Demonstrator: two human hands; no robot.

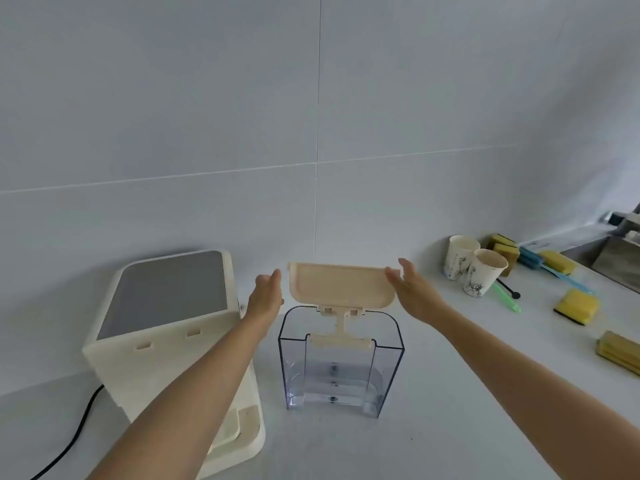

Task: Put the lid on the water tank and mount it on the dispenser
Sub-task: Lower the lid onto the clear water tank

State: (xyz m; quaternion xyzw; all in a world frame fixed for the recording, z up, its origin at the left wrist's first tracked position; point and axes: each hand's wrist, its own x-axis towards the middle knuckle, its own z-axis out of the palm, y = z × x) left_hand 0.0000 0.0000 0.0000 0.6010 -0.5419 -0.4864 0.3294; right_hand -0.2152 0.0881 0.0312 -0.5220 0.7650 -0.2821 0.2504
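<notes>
The clear water tank (pixel 388 368) stands on the counter in the middle, with a little water at its bottom. The beige lid (pixel 341 287) is tilted up above the tank's back rim, and a beige stem runs from it down to a bracket on the tank's front notch. My right hand (pixel 414 294) presses its fingers against the lid's right end. My left hand (pixel 266 296) is flat and open just left of the lid, with a small gap between them. The cream dispenser (pixel 166 327) with a grey top stands to the left of the tank.
A black cable (pixel 74 434) runs from the dispenser to the lower left. Two paper cups (pixel 472 268) stand at the back right. Yellow sponges (pixel 576 306), a blue brush and a green tool lie beyond them, near a steel sink (pixel 620 265). A tiled wall is close behind.
</notes>
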